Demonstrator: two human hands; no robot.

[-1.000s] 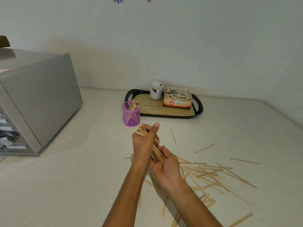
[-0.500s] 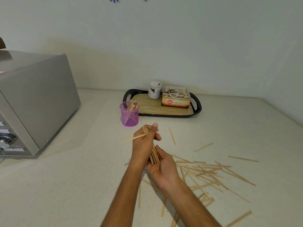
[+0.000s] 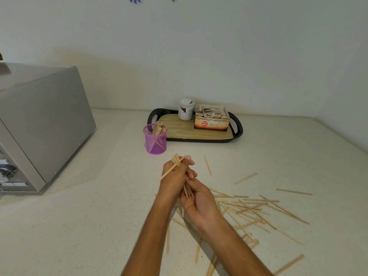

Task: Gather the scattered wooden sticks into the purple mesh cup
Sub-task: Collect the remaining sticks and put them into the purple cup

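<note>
from the head view, your left hand (image 3: 175, 177) is curled shut around a bundle of sticks (image 3: 176, 163), their tips fanning out above your knuckles and their lower ends poking out below. your right hand (image 3: 199, 202) is cupped half open under those lower ends, palm up, touching the left hand. the purple mesh cup (image 3: 155, 140) stands upright just beyond your hands, a round wire-mesh cylinder already holding thin flat sticks that lean to its right side. it sits just beside the front left corner of the black tray (image 3: 238, 129), whose floor is wood-grained and carries a white jar (image 3: 186, 109) and a tea box (image 3: 211, 120). loose sticks (image 3: 253, 208), pale, flat and narrow, lie crossed on the speckled cream counter (image 3: 89, 216) to the right of your arms and beneath them. the stretch of counter between the hands and the cup is bare. the brushed metal oven (image 3: 39, 120) stands well apart at the left edge, and the wall closes the far side.
</note>
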